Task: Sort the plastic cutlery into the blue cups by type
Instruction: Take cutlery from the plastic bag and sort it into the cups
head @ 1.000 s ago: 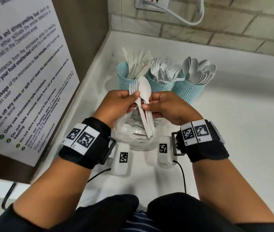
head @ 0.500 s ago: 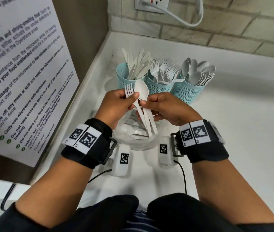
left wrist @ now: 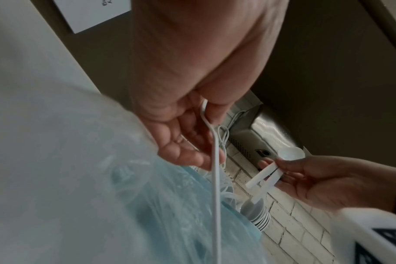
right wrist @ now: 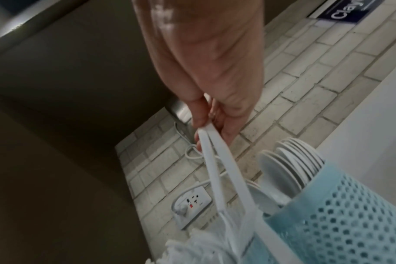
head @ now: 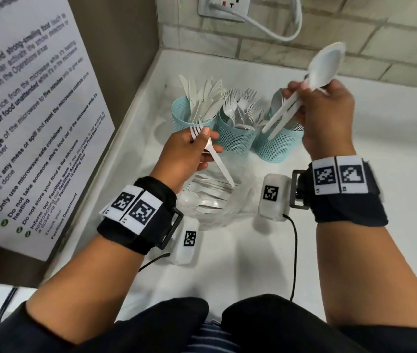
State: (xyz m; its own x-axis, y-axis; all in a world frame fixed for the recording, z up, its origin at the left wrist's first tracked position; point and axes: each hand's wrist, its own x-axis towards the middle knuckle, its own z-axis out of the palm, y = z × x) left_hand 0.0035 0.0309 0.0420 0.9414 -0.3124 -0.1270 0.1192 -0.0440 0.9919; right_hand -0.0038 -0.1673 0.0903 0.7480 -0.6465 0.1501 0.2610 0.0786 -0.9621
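White counter (head: 227, 263) in a corner, brick wall behind, notice (head: 24, 110) on the left panel, socket (head: 224, 6) above.

Cups — three blue mesh ones in a row near the wall. Knife cup (head: 180, 110) at left, fork cup (head: 235, 138) in the middle, spoon cup (head: 273, 149) at right, each already well filled with its own kind; the row likely keeps every type within one short reach.

Bowl (head: 217, 212) — clear, nearest the person, unsorted cutlery lying inside.

Left hand (head: 184, 154) — over the bowl, fingers curled round one fork (head: 212, 154), tines up, handle slanting down toward the bowl. It sits just before the knife and fork cups, probably waiting its turn.

Right hand (head: 329, 115) — raised above the spoon cup, pinching two spoons (head: 304, 93) together near their necks, bowls up, handles splayed and pointing down at the cup. Handle-first suits a straight drop and matches the spoons already standing there.

Hands well apart, one type in each, so each drop goes to its own cup.
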